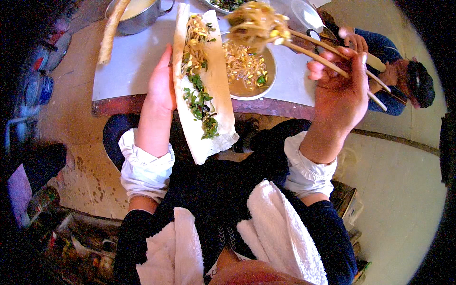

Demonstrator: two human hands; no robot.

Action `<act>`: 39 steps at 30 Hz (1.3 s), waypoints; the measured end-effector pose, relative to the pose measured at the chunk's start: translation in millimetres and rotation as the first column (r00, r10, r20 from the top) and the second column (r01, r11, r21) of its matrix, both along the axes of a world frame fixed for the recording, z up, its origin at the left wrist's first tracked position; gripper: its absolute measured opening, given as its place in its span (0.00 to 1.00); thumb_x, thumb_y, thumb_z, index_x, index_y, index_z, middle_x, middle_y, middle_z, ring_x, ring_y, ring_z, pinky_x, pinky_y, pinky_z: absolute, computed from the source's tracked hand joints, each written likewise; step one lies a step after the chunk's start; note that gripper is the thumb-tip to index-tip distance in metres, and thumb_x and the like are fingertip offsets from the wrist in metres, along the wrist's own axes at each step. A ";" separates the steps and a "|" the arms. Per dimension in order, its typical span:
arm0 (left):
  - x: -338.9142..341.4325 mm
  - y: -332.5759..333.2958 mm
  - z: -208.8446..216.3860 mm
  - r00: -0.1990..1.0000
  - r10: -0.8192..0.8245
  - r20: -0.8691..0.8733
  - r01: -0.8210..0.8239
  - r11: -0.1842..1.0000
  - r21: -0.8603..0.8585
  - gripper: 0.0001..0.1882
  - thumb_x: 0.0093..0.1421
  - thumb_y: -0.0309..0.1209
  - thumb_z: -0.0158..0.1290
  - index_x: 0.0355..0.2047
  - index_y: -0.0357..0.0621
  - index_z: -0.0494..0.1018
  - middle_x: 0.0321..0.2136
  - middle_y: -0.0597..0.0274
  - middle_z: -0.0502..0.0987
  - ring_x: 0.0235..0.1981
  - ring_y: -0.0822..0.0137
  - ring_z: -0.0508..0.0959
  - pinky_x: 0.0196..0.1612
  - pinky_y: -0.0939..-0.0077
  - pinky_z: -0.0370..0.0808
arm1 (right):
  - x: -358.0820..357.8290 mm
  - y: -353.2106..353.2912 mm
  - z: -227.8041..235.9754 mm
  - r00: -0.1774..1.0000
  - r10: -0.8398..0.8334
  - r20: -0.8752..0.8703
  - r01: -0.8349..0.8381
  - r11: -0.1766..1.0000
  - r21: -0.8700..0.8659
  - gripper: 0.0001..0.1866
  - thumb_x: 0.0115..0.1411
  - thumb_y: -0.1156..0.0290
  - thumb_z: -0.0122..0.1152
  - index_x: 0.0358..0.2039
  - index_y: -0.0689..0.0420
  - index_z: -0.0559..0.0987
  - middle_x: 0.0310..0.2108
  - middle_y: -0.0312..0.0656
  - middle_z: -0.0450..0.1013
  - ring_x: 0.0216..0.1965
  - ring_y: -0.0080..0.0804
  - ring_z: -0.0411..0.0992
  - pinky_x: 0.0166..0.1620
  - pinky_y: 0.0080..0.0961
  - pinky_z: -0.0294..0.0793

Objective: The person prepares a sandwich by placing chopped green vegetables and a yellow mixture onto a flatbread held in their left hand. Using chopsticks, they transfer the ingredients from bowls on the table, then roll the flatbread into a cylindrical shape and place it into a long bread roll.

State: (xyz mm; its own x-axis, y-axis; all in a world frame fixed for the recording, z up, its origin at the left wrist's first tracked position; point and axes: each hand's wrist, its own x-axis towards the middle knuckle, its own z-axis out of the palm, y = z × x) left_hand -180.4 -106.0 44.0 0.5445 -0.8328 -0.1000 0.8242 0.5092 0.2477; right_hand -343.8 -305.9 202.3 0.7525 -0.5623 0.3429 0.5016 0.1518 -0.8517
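Observation:
In my left hand (163,88) lies a long, pale flatbread (221,102), its sides folded up like a trough. Chopped green vegetables (197,97) run along its lower half, and bean sprouts lie toward its far end. My right hand (339,83) is closed on a pair of wooden chopsticks (318,56). They grip a clump of cooked bean sprouts (259,26), slightly blurred, held up right of the flatbread's far end. Below that clump stands a round bowl (271,78) of bean sprouts in brownish liquid, partly hidden by the flatbread.
A metal pot (142,21) with pale contents stands at the far left of the white table (126,73); a rolled flatbread (111,35) is beside it. A plate of greens (230,4) sits at the back. Another person (392,52) sits at the right, hand near the table.

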 end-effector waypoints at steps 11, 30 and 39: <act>2.1 -2.8 0.1 0.999 0.044 0.015 -0.043 0.997 -0.062 0.29 0.66 0.51 0.36 0.57 0.43 0.63 0.49 0.54 0.73 0.48 0.58 0.74 0.53 0.60 0.71 | 18.4 34.9 -19.5 0.949 -0.009 -0.316 -0.037 0.990 -0.138 0.13 0.67 0.64 0.45 0.39 0.61 0.70 0.32 0.48 0.73 0.22 0.38 0.76 0.19 0.24 0.77; -3.2 -2.6 9.8 0.999 0.043 0.002 -0.042 0.999 -0.029 0.24 0.68 0.46 0.37 0.56 0.43 0.66 0.49 0.56 0.74 0.47 0.60 0.76 0.52 0.60 0.73 | -18.3 50.9 -0.9 0.848 0.134 -0.513 -0.253 0.953 -0.168 0.13 0.66 0.65 0.46 0.36 0.63 0.72 0.28 0.45 0.74 0.19 0.32 0.75 0.16 0.19 0.71; -1.3 -7.9 -1.3 0.997 -0.014 -0.080 0.007 0.995 -0.095 0.28 0.66 0.50 0.39 0.56 0.43 0.65 0.47 0.54 0.75 0.45 0.59 0.77 0.48 0.59 0.76 | 29.9 29.6 -45.4 0.934 0.009 -0.357 -0.055 0.992 -0.118 0.14 0.66 0.63 0.47 0.37 0.63 0.71 0.27 0.49 0.74 0.20 0.38 0.75 0.18 0.27 0.75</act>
State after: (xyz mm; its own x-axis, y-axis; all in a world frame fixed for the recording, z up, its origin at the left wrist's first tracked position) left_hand -181.7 -113.9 42.7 0.5289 -0.8463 -0.0637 0.8450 0.5182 0.1319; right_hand -313.9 -276.3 156.9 0.8545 -0.5065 0.1153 0.1594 0.0444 -0.9862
